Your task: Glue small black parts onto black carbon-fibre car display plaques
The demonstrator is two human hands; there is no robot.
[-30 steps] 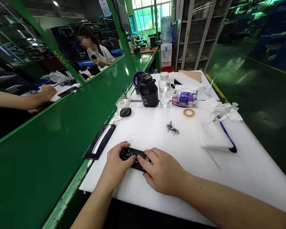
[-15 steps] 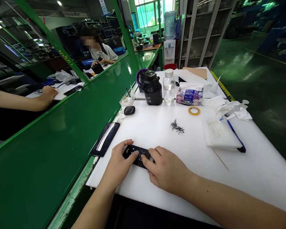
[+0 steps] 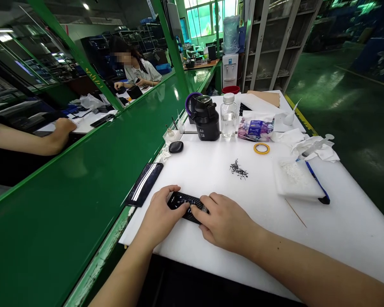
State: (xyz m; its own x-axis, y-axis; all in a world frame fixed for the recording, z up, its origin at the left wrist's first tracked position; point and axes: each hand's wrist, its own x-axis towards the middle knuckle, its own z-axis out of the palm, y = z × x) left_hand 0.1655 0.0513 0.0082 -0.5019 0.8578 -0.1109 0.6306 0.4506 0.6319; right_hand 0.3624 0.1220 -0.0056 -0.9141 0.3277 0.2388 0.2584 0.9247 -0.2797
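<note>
A glossy black, slim rectangular piece [image 3: 192, 204] with a fine checked pattern lies flat on the white table top [image 3: 205, 170]. Around its left end my left hand [image 3: 163, 213] is closed, fingers at the far edge and thumb across its top. My right hand [image 3: 222, 217] grips the right end, its index fingertip pressed on the middle beside my left thumb. Whatever lies under those two tips is hidden. Beyond the piece is a loose heap of small thin black bits [image 3: 239, 169]. To the left, a dark shiny panel [image 3: 145, 183] rests at the table's edge.
A black bottle [image 3: 208, 121], a clear jar [image 3: 228, 117], a tissue pack [image 3: 256, 129] and yellow tape [image 3: 261, 148] stand or lie farther back. On the right are a bag of white bits [image 3: 291, 177] and a thin stick [image 3: 296, 213]. A green partition [image 3: 83, 170] borders the left; people sit beyond.
My left thumb has slid right along the black piece, close to my right index fingertip. The view has shifted slightly. Beyond the partition, a person's hand has moved left.
</note>
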